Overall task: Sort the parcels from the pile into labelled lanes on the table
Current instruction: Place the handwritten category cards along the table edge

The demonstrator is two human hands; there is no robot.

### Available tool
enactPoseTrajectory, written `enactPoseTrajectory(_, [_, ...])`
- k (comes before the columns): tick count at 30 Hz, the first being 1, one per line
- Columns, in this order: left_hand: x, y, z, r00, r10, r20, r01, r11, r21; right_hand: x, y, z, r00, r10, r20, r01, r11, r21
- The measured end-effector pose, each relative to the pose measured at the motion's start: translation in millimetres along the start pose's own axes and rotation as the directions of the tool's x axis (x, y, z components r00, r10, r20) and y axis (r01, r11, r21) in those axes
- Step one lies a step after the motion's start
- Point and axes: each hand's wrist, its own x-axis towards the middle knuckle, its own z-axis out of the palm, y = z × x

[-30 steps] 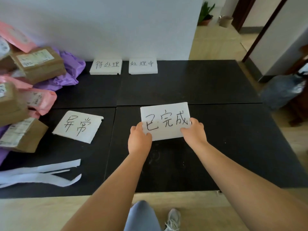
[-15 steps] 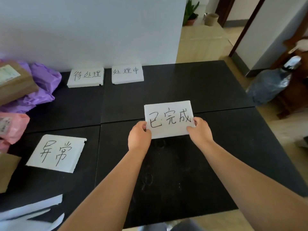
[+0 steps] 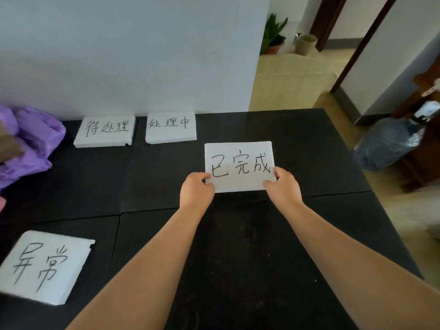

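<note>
A white foam label card reading 已完成 is held over the black table, right of centre. My left hand grips its lower left corner and my right hand grips its lower right corner. Two more label cards, 待处理 and 处理中, lie side by side against the back wall. A fourth card, 异常, lies at the front left. Of the parcel pile only a purple bag and a brown box edge show at the far left.
A white wall backs the table. Off the table's right edge a large water bottle lies on the floor beside wooden furniture. A potted plant and a vase stand far back.
Both hands have carried the 已完成 card away from me toward the back of the table. The view has shifted right, so most of the parcel pile and the white strips have left the frame.
</note>
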Motion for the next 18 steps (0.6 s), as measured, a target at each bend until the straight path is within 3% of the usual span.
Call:
enactPoseTrajectory(9, [104, 50, 37, 0.995, -0.093, -0.036, 0.091, 0.995, -0.049, 128, -19, -3, 0.994, -0.104, 0.030, 0.104, 0.995, 0.006])
enactPoseTrajectory(18, [187, 61, 63, 0.985, -0.160, -0.065, 0.155, 0.985, -0.071, 222, -37, 16, 0.991, -0.105, 0.079, 0.110, 0.992, -0.055])
